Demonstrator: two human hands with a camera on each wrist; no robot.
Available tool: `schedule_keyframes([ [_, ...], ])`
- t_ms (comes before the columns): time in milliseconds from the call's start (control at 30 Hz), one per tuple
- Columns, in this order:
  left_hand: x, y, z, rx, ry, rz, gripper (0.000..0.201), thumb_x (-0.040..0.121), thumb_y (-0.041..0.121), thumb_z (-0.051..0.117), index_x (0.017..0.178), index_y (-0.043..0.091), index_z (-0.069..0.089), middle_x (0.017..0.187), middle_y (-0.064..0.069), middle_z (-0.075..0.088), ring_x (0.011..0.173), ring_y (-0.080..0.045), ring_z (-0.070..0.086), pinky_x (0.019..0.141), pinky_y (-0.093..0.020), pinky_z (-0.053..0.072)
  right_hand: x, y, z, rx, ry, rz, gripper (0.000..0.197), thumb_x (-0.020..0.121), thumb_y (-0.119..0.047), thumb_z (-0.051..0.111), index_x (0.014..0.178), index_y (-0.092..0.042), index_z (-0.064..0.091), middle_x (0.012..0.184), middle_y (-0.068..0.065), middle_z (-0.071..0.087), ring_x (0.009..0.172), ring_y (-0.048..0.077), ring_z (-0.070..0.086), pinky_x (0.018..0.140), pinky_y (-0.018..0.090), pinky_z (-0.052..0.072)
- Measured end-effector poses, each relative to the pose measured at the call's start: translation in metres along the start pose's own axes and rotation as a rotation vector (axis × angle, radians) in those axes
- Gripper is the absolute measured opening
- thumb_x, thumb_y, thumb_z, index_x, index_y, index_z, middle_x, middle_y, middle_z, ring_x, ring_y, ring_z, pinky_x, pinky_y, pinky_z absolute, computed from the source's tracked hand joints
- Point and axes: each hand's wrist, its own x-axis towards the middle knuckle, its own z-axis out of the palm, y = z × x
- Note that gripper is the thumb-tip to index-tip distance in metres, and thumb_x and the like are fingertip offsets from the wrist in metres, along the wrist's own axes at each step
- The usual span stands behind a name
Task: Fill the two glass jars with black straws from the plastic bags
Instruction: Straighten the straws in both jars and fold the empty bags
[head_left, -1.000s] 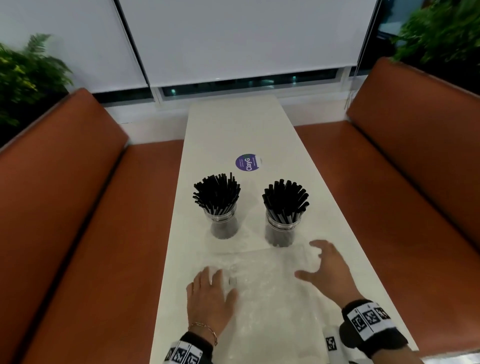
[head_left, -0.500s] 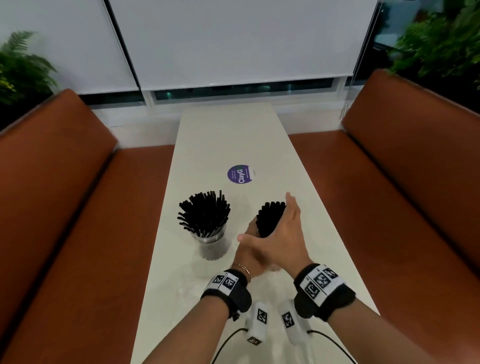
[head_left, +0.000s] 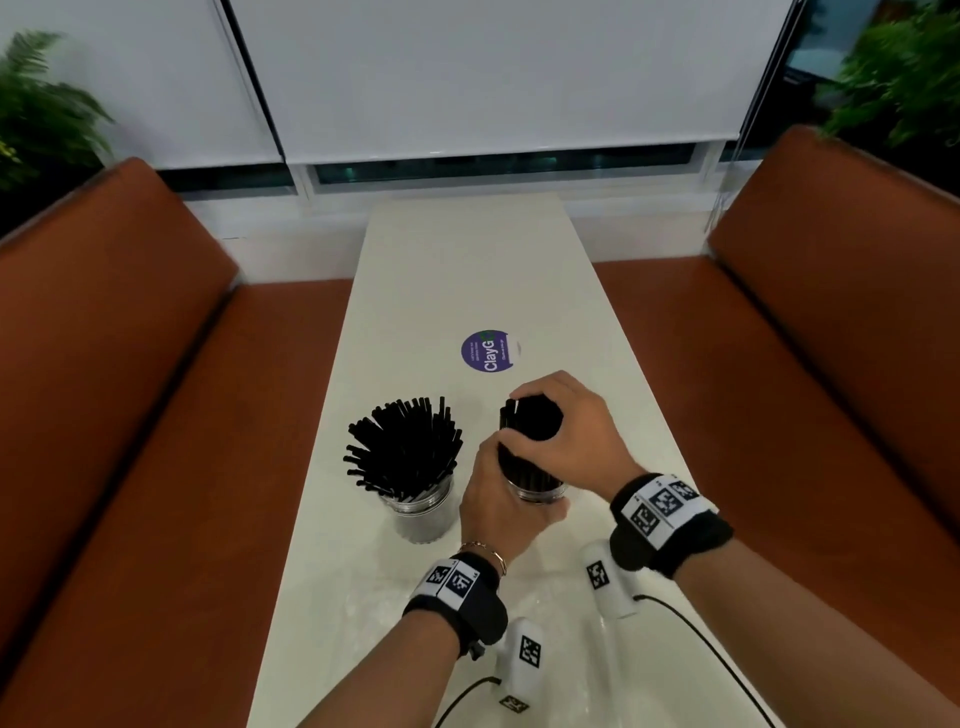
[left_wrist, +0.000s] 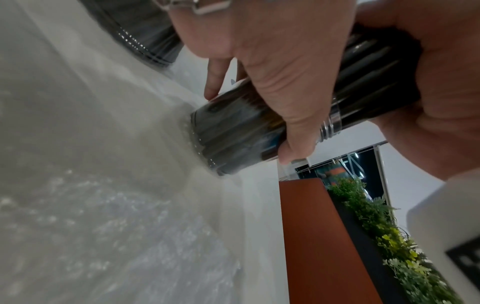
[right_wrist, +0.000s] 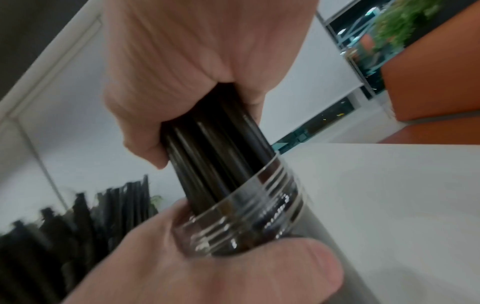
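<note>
Two glass jars of black straws stand on the white table (head_left: 467, 270). The left jar (head_left: 421, 512) holds a fanned-out bunch of straws (head_left: 402, 449). My left hand (head_left: 501, 501) grips the right jar (head_left: 537, 491) (left_wrist: 233, 131) (right_wrist: 259, 216) around its body. My right hand (head_left: 566, 426) is wrapped round the top of that jar's straw bundle (head_left: 530, 421) (right_wrist: 215, 148), squeezing the straws together. A clear plastic bag (head_left: 545, 623) (left_wrist: 116, 236) lies flat on the table near me, under my wrists.
A round purple sticker (head_left: 485, 352) sits on the table beyond the jars. Brown-orange benches (head_left: 130, 415) (head_left: 831, 364) flank the table on both sides. Green plants (head_left: 904, 78) stand behind the bench backs, and a window with blinds is at the far end.
Both hands left the plastic bag and came to the right jar. The left hand now grips the glass and the right hand has closed round the straw tops, gathering the spread bundle.
</note>
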Motion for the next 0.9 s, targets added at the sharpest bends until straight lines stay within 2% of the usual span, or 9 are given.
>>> schedule_keyframes([
  [67, 0.000, 0.001, 0.000, -0.007, 0.011, 0.003, 0.098, 0.051, 0.048, 0.089, 0.135, 0.039, 0.041, 0.121, 0.017, 0.065, 0.106, -0.009, 0.069, 0.084, -0.036, 0.063, 0.002, 0.008, -0.005, 0.048, 0.000, 0.020, 0.042, 0.074, -0.032, 0.091, 0.112, -0.027, 0.074, 0.108, -0.011, 0.067, 0.101, -0.003, 0.063, 0.086, 0.005, 0.048],
  [133, 0.003, -0.001, 0.002, -0.036, 0.010, 0.000, 0.097, 0.052, 0.047, 0.089, 0.135, 0.041, 0.040, 0.121, 0.016, 0.066, 0.107, -0.009, 0.070, 0.083, -0.040, 0.064, 0.000, 0.012, -0.006, 0.086, 0.000, 0.025, 0.042, 0.075, -0.030, 0.091, 0.114, -0.028, 0.074, 0.110, -0.012, 0.068, 0.105, -0.006, 0.062, 0.088, 0.003, 0.046],
  [200, 0.005, -0.004, 0.004, -0.071, 0.001, -0.017, 0.098, 0.051, 0.047, 0.092, 0.135, 0.044, 0.040, 0.120, 0.017, 0.067, 0.105, -0.008, 0.071, 0.079, -0.043, 0.065, -0.002, 0.013, -0.006, 0.089, -0.004, -0.005, 0.044, 0.075, -0.029, 0.091, 0.116, -0.027, 0.074, 0.114, -0.011, 0.069, 0.109, -0.003, 0.063, 0.093, 0.006, 0.047],
  [300, 0.004, -0.006, 0.005, -0.097, 0.001, -0.039, 0.099, 0.051, 0.047, 0.092, 0.136, 0.046, 0.039, 0.117, 0.017, 0.069, 0.101, -0.009, 0.073, 0.074, -0.043, 0.066, -0.005, 0.013, -0.007, 0.046, -0.004, -0.036, 0.046, 0.076, -0.030, 0.089, 0.120, -0.028, 0.073, 0.121, -0.010, 0.068, 0.113, 0.003, 0.062, 0.100, 0.019, 0.050],
  [533, 0.007, -0.009, 0.009, -0.079, 0.002, -0.026, 0.099, 0.052, 0.044, 0.093, 0.135, 0.048, 0.040, 0.115, 0.013, 0.070, 0.089, -0.014, 0.076, 0.065, -0.045, 0.067, -0.005, 0.005, -0.005, -0.214, -0.061, -0.071, 0.076, 0.071, -0.067, 0.079, 0.138, -0.038, 0.060, 0.145, -0.014, 0.056, 0.130, 0.009, 0.049, 0.106, 0.028, 0.044],
  [633, 0.009, -0.011, 0.012, -0.061, -0.019, -0.022, 0.098, 0.052, 0.047, 0.094, 0.136, 0.046, 0.043, 0.115, 0.011, 0.071, 0.087, -0.015, 0.077, 0.065, -0.047, 0.067, -0.003, 0.000, 0.002, -0.293, -0.061, -0.071, 0.083, 0.068, -0.076, 0.075, 0.141, -0.041, 0.057, 0.150, -0.012, 0.054, 0.134, 0.014, 0.048, 0.109, 0.034, 0.043],
  [733, 0.007, -0.012, 0.010, -0.022, -0.017, -0.032, 0.093, 0.052, 0.048, 0.092, 0.130, 0.039, 0.043, 0.109, 0.012, 0.072, 0.088, -0.009, 0.075, 0.071, -0.041, 0.067, 0.002, -0.001, 0.012, -0.329, -0.026, -0.080, 0.067, 0.076, -0.072, 0.072, 0.134, -0.040, 0.065, 0.139, -0.010, 0.063, 0.125, 0.016, 0.055, 0.100, 0.035, 0.053],
  [833, 0.005, -0.009, 0.005, -0.033, -0.016, -0.036, 0.098, 0.051, 0.045, 0.092, 0.133, 0.038, 0.041, 0.119, 0.014, 0.069, 0.101, -0.008, 0.072, 0.084, -0.038, 0.065, 0.008, 0.000, 0.014, -0.316, 0.017, -0.087, 0.036, 0.085, -0.055, 0.072, 0.116, -0.038, 0.075, 0.116, -0.013, 0.071, 0.107, 0.014, 0.060, 0.083, 0.034, 0.059],
  [900, 0.004, -0.007, 0.002, -0.039, -0.023, -0.038, 0.102, 0.051, 0.044, 0.093, 0.137, 0.038, 0.039, 0.123, 0.015, 0.067, 0.107, -0.008, 0.070, 0.089, -0.038, 0.063, 0.010, 0.002, 0.014, -0.284, 0.017, -0.089, 0.026, 0.086, -0.050, 0.073, 0.108, -0.038, 0.076, 0.109, -0.016, 0.072, 0.101, 0.012, 0.060, 0.079, 0.031, 0.058],
])
